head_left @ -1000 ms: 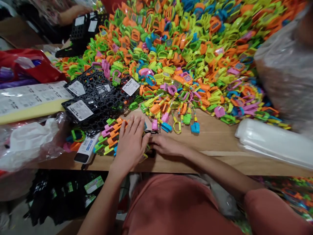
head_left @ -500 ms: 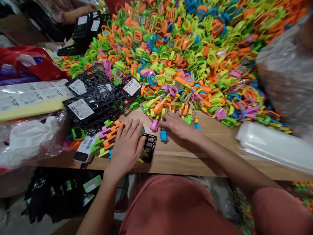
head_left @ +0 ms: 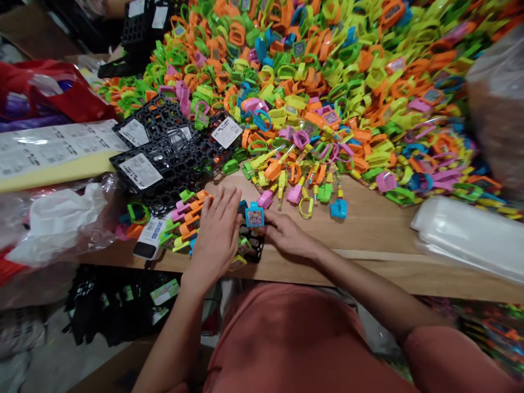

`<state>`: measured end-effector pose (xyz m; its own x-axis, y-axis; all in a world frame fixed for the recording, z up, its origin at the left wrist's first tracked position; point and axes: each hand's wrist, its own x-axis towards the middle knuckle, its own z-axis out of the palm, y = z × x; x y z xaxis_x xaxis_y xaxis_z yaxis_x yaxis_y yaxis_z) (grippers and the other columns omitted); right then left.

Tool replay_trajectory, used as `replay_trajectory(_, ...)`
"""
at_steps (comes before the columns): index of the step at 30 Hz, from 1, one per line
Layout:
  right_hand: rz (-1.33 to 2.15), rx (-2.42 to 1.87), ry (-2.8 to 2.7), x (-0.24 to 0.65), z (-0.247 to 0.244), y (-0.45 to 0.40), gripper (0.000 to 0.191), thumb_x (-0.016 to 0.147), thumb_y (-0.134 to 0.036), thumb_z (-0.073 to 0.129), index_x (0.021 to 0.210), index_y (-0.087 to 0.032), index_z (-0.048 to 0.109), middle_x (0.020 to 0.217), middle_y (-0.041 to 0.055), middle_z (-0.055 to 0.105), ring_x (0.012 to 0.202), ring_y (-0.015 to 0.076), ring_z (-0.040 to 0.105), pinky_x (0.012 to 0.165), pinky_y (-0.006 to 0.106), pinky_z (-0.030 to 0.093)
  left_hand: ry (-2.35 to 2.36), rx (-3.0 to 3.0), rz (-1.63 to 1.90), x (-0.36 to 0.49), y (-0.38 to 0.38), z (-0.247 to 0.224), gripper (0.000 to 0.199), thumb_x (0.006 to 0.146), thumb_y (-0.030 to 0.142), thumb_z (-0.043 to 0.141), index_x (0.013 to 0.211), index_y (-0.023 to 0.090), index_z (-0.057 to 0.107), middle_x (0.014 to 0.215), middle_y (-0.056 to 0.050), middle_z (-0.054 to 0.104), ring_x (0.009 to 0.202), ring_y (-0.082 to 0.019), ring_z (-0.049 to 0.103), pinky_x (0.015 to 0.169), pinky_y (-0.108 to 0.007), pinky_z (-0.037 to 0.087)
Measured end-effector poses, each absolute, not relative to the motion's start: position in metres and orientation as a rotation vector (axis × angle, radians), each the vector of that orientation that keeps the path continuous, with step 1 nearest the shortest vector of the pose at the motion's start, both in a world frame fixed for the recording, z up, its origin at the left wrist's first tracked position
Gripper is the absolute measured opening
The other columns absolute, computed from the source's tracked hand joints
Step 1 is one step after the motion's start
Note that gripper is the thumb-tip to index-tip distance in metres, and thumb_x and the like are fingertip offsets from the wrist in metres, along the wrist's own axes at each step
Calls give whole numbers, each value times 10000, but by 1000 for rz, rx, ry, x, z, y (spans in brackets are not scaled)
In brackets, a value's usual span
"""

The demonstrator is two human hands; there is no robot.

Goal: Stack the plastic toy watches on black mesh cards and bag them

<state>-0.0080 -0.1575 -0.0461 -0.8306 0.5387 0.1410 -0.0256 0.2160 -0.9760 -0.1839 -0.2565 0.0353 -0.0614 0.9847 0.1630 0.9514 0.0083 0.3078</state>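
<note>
The fingers of the right hand are closed on the near-side edge of a bright blue plastic toy watch with a square picture face, holding it above a black plastic grid tray. The left hand lies flat, palm down, its fingers straight and close together, over neat slanting rows of orange, pink, green, yellow and blue toy watches.

Both hands work near the front edge of a light brown wooden surface. Beside the rows lies a white device with a black end; behind it, black lattice plastic trays with white labels overlap. A great loose heap of multicoloured toy watches fills the back. Folded clear plastic lies to the right; to the left are a printed label sheet, a red bag and a crumpled clear bag. Below the surface, black items with green tags sit in shadow.

The left hand covers part of the rows and tray, and the right fingertips are partly hidden by the blue watch. The heap runs out of view at the top, and a cloudy plastic bag is cut off at the right, its contents indistinct.
</note>
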Motion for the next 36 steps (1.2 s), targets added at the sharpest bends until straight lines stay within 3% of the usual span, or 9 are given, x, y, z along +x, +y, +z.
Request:
replay_trajectory(4, 1617, -419, -2074, -18, -61, -168, 254, 875, -63, 425, 1042, -176, 579, 864, 4, 602, 777, 155, 549, 746, 257, 465, 2150, 2088, 482, -183, -257, 34, 504, 1094, 291, 280, 1545, 102, 400, 1584, -158, 497, 1578, -315, 272, 1284, -591, 234)
replay_trajectory(9, 1362, -303, -2269, -17, -72, -169, 294, 830, -18, 406, 1021, -184, 555, 882, 34, 592, 798, 178, 533, 767, 288, 460, 2184, 2016, 433, -181, -255, 39, 510, 1084, 256, 257, 1537, 91, 424, 1575, -156, 508, 1576, -318, 277, 1283, -596, 236)
replay_trajectory(15, 1254, -317, -2443, -29, -61, -169, 325, 797, 30, 427, 987, -159, 610, 901, 69, 648, 800, 194, 548, 772, 307, 464, 2202, 2033, 304, -171, -248, 46, 561, 1096, 411, 281, 1537, 107, 449, 1636, -150, 422, 1573, -359, 273, 1265, -651, 226)
replay_trajectory(19, 1278, -291, -2500, -18, -32, -142, 255, 920, -12, 494, 1014, -159, 681, 980, 77, 712, 878, 186, 613, 820, 296, 469, 2296, 2095, 248, -166, -249, 44, 530, 1090, 382, 309, 1501, 114, 511, 1612, -134, 463, 1556, -365, 313, 1259, -653, 237)
replay_trajectory(23, 806, -557, -2592, -8, -18, -98, 143, 972, -132, 594, 1048, -160, 712, 1031, 118, 692, 986, 248, 587, 867, 355, 451, 2324, 2099, 281, -170, -254, 42, 508, 1083, 332, 311, 1493, 118, 520, 1588, -121, 499, 1547, -344, 340, 1260, -625, 265)
replay_trajectory(27, 404, -805, -2727, -16, -24, -69, 179, 950, -90, 554, 952, -148, 723, 1034, 170, 634, 991, 311, 511, 830, 405, 421, 2325, 2079, 338, -173, -257, 41, 499, 1079, 339, 318, 1487, 144, 527, 1578, -121, 513, 1550, -345, 336, 1260, -636, 256)
replay_trajectory(31, 539, -717, -2672, -18, -30, -73, 175, 935, -92, 530, 943, -170, 687, 1024, 140, 606, 954, 284, 491, 816, 382, 411, 2285, 2052, 423, -175, -258, 39, 519, 1094, 383, 287, 1512, 159, 497, 1581, -127, 509, 1559, -328, 322, 1269, -632, 238)
replay_trajectory(36, 1284, -556, -2302, -10, -38, -107, 122, 966, -167, 495, 1018, -184, 604, 954, 45, 618, 883, 200, 539, 826, 321, 437, 2247, 2012, 518, -179, -260, 37, 530, 1104, 388, 262, 1542, 145, 436, 1615, -131, 461, 1567, -288, 312, 1288, -588, 221)
